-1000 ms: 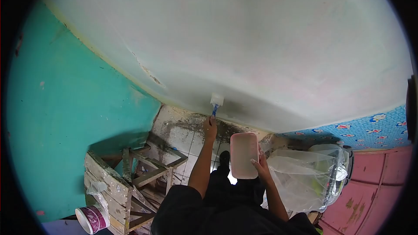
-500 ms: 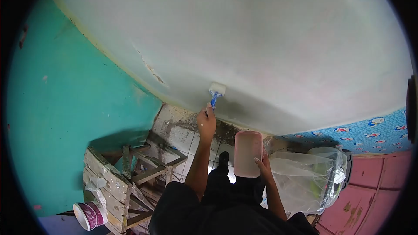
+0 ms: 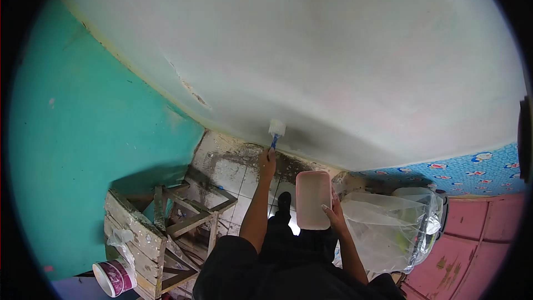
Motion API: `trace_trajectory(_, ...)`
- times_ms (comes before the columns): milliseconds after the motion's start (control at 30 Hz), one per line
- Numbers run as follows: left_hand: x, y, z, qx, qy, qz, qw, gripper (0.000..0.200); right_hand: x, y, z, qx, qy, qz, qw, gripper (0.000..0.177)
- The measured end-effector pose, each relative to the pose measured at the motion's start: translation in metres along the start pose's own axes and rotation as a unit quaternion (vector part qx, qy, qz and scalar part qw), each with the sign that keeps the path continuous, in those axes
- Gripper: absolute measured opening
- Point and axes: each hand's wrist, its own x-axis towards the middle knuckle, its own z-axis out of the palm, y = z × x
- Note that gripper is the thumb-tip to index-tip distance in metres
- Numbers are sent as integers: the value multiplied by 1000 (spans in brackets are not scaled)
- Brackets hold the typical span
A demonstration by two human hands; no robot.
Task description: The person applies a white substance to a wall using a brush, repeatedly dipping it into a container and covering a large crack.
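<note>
A paintbrush with a blue handle and wide white bristles is gripped in my left hand. Its bristles lie against the lower part of the white wall, just above the floor edge. My right hand grips the right side of a pink rectangular tub, thumb over the rim. Pale, whitish paint covers the inside of the tub, which is held in front of my body.
To the left, a paint-spattered wooden stand is beside the green wall, with a white and purple bucket near it. Clear plastic sheeting covers things at right, by a pink panel. Stained floor tiles show below.
My left hand and the paintbrush have moved down the wall, closer to the floor. The tub has shifted very slightly, still in my right hand.
</note>
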Motion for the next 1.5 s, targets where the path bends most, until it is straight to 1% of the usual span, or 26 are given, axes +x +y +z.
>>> trace_trajectory(33,-4,-27,6,12,-14,-23,1000,37,-1,0,-1,-6,-2,-2,1000,80)
trace_trajectory(67,-7,-33,3,43,-24,-35,998,37,0,1,-2,-12,-4,-5,1000,80)
trace_trajectory(133,-10,-39,-3,105,-44,-60,992,39,1,8,-7,-28,-1,-5,1000,79)
trace_trajectory(167,-10,-28,-5,83,-25,-59,995,39,1,10,-8,-34,0,-5,999,79)
trace_trajectory(233,-8,17,-19,42,13,-55,997,42,2,-2,-4,-19,2,-3,1000,79)
trace_trajectory(333,14,70,-40,47,20,-9,999,41,9,-3,0,-6,6,-7,1000,78)
trace_trajectory(433,22,178,-78,1,51,11,999,39,14,-8,4,-5,0,-14,1000,77)
trace_trajectory(533,19,262,-120,-91,62,-9,994,36,21,-10,5,-19,1,-35,999,77)
trace_trajectory(600,13,303,-143,-138,82,13,987,34,27,-4,4,-18,1,-52,998,77)
trace_trajectory(633,13,312,-148,-162,91,23,982,33,30,0,4,-11,-2,-60,998,77)
trace_trajectory(667,20,311,-148,-162,96,37,981,33,31,4,4,-5,-5,-67,998,77)
trace_trajectory(733,31,298,-143,-161,106,60,979,33,27,-21,14,19,-8,-39,999,78)
trace_trajectory(767,34,280,-138,-158,97,69,980,32,26,-29,19,32,-10,-27,999,78)
trace_trajectory(833,47,223,-116,-155,76,94,980,32,27,-27,18,29,-22,-22,999,77)
trace_trajectory(900,53,147,-90,-120,79,75,987,33,29,-22,13,17,-22,-26,999,77)
trace_trajectory(933,47,120,-81,-102,80,63,990,34,30,-17,11,7,-20,-29,999,77)
trace_trajectory(1033,21,87,-74,7,100,71,992,37,31,-16,11,6,-27,-40,999,77)
trace_trajectory(1100,11,62,-77,51,72,37,995,37,38,-15,10,6,-23,-50,998,77)
trace_trajectory(1133,2,64,-82,74,57,18,995,37,41,-9,9,2,-14,-53,999,77)
trace_trajectory(1167,-10,67,-86,60,36,-1,998,38,41,-3,7,-1,-5,-54,999,77)
trace_trajectory(1233,-32,137,-108,32,-7,-34,999,38,45,-7,9,-4,0,-66,998,77)
trace_trajectory(1267,-40,160,-120,21,-25,-25,999,36,46,-9,11,-5,2,-72,997,77)
trace_trajectory(1333,-55,202,-142,-3,-59,-7,998,32,46,-19,18,30,7,-53,998,77)
trace_trajectory(1433,-74,268,-161,-27,-40,-1,999,25,46,-22,28,78,6,-40,996,78)
trace_trajectory(1500,-79,295,-167,-49,-26,5,998,21,50,-24,34,94,2,-41,995,79)
